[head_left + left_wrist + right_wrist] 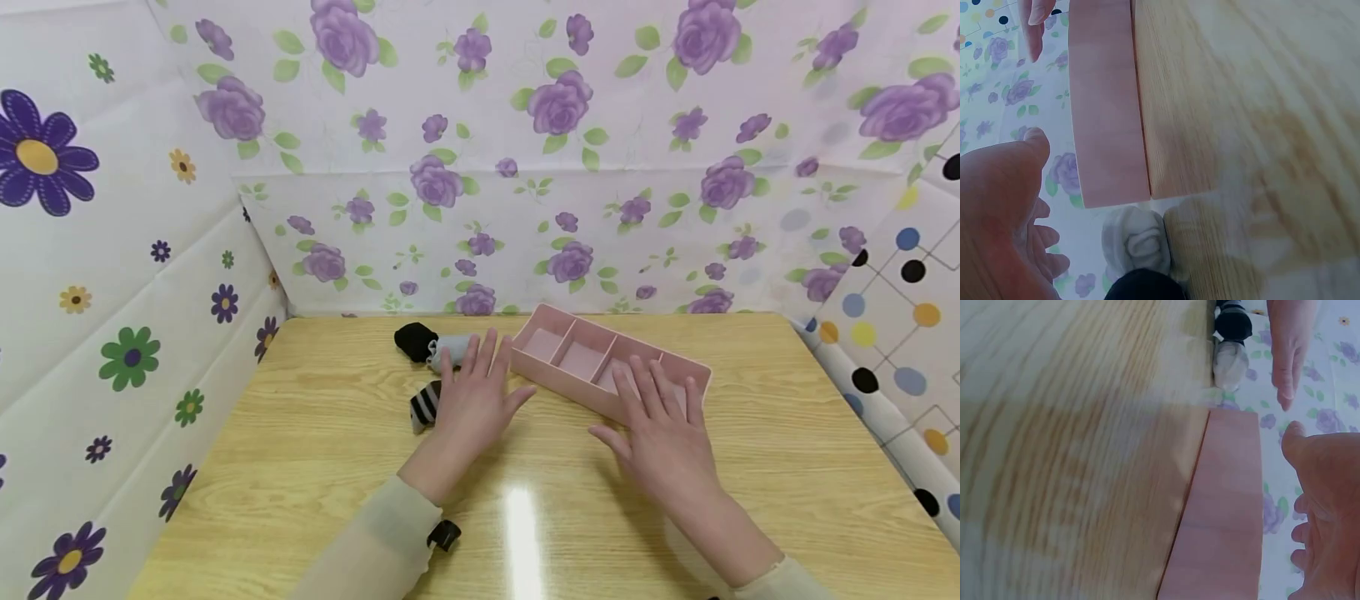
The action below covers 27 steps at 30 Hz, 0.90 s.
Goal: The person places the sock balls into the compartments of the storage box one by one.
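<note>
A pink box [562, 385] split into compartments stands at an angle on the table, its visible compartments bare. My left hand [476, 402], fingers spread and palm down, hovers left of the box and partly hides a light grey rolled sock [447, 350] and a striped black-and-grey one [424, 406]. Behind them sits a black rolled sock [415, 341]. My right hand [670, 437] is held over the box's near right side, fingers spread, covering part of it. Both wrist views show the box's outer wall [1107, 106] apart from the thumbs. Neither hand holds anything.
The wooden table [570, 517] reaches back to a flowered cloth wall [480, 233]. Patterned cloths also hang at the left [135, 283] and right [885, 283] sides. A black strap piece [444, 535] shows by my left sleeve.
</note>
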{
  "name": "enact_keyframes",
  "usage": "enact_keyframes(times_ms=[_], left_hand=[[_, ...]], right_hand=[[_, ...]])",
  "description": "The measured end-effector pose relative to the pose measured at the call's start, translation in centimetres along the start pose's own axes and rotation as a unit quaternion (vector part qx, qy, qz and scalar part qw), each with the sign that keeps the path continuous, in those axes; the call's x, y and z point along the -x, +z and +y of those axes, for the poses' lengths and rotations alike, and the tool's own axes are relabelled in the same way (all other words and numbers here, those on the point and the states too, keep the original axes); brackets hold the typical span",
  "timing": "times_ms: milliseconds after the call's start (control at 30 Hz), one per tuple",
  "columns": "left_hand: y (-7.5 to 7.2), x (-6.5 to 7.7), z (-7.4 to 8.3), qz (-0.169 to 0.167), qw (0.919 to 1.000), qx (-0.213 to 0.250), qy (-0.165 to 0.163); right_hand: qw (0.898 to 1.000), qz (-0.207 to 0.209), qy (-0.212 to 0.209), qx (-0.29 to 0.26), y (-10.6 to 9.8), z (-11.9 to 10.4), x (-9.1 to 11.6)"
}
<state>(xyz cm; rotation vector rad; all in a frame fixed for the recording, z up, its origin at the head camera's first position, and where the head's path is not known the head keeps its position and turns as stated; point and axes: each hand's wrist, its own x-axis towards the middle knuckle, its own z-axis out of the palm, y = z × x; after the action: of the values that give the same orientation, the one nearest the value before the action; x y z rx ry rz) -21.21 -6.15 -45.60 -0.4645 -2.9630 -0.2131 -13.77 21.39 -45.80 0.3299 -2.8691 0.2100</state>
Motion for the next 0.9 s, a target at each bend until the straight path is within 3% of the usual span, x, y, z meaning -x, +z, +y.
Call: enact_keyframes(times_ms=[400,900], left_hand=[[0.2,-1.6,0.9,0.01,0.9996,0.025,0.007],[0.6,-3.3,1.5,-0.001,0.9991,0.039,0.017]], right_hand=[[1.0,0.025,-0.001,-0.004,0.4,1.0,0.4],[0.999,0.02,0.027,-0.03,0.1,2.8,1.0]])
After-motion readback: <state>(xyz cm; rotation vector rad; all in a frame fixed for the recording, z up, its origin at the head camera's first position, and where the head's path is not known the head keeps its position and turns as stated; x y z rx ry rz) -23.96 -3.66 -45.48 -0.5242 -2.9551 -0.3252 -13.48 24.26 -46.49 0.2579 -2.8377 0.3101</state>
